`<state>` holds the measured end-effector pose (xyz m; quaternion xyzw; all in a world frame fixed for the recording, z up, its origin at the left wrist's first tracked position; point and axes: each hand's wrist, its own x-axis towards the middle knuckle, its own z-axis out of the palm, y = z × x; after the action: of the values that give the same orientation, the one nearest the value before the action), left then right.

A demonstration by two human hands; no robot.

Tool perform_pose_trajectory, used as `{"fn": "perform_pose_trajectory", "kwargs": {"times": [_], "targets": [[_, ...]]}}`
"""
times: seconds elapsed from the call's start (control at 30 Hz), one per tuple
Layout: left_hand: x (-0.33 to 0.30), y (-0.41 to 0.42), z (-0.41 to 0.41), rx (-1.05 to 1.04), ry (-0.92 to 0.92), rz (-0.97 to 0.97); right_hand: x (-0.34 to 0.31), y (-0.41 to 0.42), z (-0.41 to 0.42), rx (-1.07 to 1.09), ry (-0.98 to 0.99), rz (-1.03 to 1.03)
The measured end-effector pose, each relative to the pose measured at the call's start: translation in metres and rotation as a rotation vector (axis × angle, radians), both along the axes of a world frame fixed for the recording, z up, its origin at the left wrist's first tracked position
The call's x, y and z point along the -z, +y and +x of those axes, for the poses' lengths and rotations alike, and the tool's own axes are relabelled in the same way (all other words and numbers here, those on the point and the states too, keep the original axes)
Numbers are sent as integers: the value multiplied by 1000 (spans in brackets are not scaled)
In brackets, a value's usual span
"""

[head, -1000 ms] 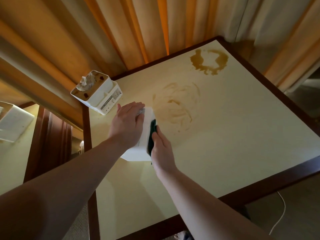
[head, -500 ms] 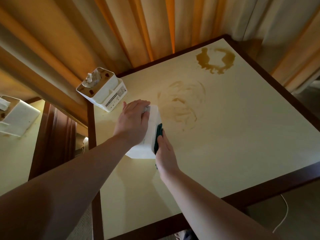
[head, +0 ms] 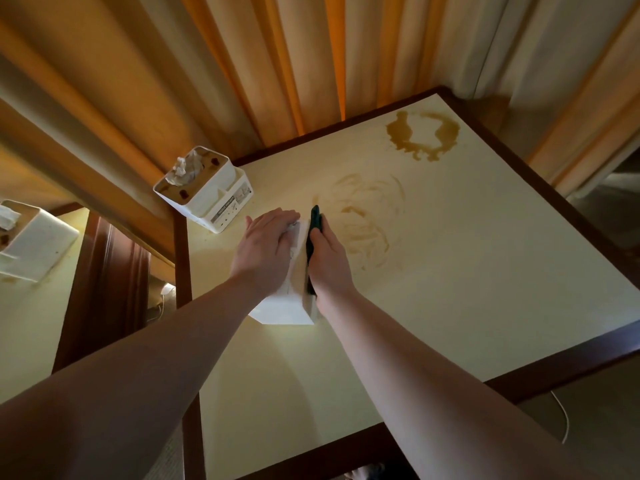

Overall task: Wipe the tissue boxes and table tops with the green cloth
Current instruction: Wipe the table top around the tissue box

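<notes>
Head view, frame centre: white tissue box [head: 285,306] stands on the cream table top [head: 467,289].
Left hand [head: 265,249]: laid over the box's top and left side, fingers together and bent over the far edge, gripping it.
Right hand [head: 327,259]: fingers straight, pressing the green cloth [head: 313,230] flat against the box's right side.
Upper left of table: second tissue box [head: 204,190], brown spots on its lid, tissue sticking up.
Far left edge: third tissue box [head: 33,239] on a neighbouring table.
Stains: brown smear [head: 363,220] just right of the cloth; darker brown ring [head: 422,135] near the far corner.
Background: orange curtains [head: 277,64].
</notes>
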<state>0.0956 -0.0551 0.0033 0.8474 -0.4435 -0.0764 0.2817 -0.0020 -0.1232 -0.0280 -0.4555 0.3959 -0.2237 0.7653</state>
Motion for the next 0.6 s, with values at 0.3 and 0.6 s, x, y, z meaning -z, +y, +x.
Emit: {"fn": "perform_pose_trajectory", "kwargs": {"times": [0.3, 0.6], "targets": [[5, -1, 2, 10, 17, -13, 20, 52, -42, -82, 57, 26], [3, -4, 0, -43, 38, -15, -16, 40, -21, -30, 59, -185]]}}
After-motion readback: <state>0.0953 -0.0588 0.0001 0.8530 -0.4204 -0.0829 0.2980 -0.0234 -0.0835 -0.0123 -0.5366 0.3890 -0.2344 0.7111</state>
